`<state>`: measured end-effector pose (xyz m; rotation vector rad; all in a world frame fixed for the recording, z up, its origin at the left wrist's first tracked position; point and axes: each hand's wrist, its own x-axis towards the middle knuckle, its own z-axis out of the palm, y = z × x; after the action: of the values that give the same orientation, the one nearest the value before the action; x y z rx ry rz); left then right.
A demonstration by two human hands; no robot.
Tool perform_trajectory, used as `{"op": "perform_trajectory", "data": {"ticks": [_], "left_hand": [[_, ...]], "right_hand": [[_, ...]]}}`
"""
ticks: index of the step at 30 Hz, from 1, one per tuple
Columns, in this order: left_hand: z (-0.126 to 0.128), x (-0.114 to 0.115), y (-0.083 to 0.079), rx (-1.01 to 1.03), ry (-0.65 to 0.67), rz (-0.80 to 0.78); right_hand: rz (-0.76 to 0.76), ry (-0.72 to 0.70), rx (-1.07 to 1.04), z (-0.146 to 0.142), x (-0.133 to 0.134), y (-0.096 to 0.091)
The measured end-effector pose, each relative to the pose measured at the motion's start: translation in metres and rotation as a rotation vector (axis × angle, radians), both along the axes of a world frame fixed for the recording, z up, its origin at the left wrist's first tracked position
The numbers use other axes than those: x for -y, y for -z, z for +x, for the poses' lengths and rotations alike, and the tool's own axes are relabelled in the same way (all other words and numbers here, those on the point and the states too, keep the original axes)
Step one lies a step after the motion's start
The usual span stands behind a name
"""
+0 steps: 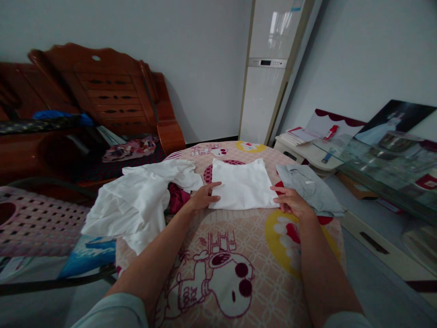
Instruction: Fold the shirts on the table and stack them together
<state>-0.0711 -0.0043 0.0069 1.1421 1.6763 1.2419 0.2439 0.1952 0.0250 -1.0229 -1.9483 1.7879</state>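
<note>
A white folded garment [242, 187] lies as a flat, nearly rectangular piece on the patterned cloth of the round table [218, 223]. At its left edge is my left hand [201, 198], thumb and forefinger apart, fingertips touching the fabric. My right hand [292, 202] rests at the opposite edge with its fingers stretched out and the tips against the cloth. Just beyond the right hand sits a grey folded garment [310, 189]. To the left, a loose heap of white clothing [136, 200] spreads over the table, with a dark red fabric [178, 198] showing beside it.
A wooden bench [102, 95] with clothes on its seat stands at the back left. Nearer on the left is a pink woven chair [41, 223]. A tall white air conditioner [262, 91] fills the corner. On the right stands a glass-topped cabinet [378, 159].
</note>
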Motion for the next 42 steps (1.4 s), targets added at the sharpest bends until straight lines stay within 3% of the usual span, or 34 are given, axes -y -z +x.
{"op": "perform_trajectory", "data": {"ticks": [6, 10, 17, 21, 23, 25, 28, 31, 35, 42], "left_hand": [[-0.001, 0.003, -0.006, -0.263, 0.051, 0.001], [-0.004, 0.003, -0.007, -0.482, 0.086, -0.077], [0.002, 0.004, -0.014, -0.761, 0.036, -0.292], [0.011, 0.009, -0.022, -0.944, -0.055, -0.327], [0.016, 0.011, -0.025, -1.017, -0.115, -0.2], [0.023, 0.012, -0.027, -1.022, -0.083, -0.013], [0.039, 0.014, -0.024, -0.973, 0.179, 0.118], [0.057, 0.015, -0.016, -1.052, 0.347, 0.033], [0.073, 0.012, -0.008, -1.175, 0.305, -0.026], [0.064, 0.002, -0.006, -1.136, 0.27, -0.035]], "right_hand": [[-0.01, 0.004, -0.025, 0.001, 0.002, -0.005], [0.002, 0.041, 0.103, -0.002, 0.006, -0.007], [0.158, 0.059, 0.228, -0.009, 0.006, 0.0], [0.394, 0.082, 0.414, -0.013, 0.01, -0.01], [0.642, 0.136, 0.551, -0.018, 0.015, -0.02], [0.886, 0.171, 0.641, -0.023, 0.022, -0.03], [1.014, 0.006, 0.614, -0.033, 0.037, -0.037], [1.053, -0.251, 0.621, -0.042, 0.053, -0.033], [1.183, -0.362, 0.791, -0.055, 0.069, -0.021], [1.233, -0.306, 0.832, -0.065, 0.07, -0.013]]}}
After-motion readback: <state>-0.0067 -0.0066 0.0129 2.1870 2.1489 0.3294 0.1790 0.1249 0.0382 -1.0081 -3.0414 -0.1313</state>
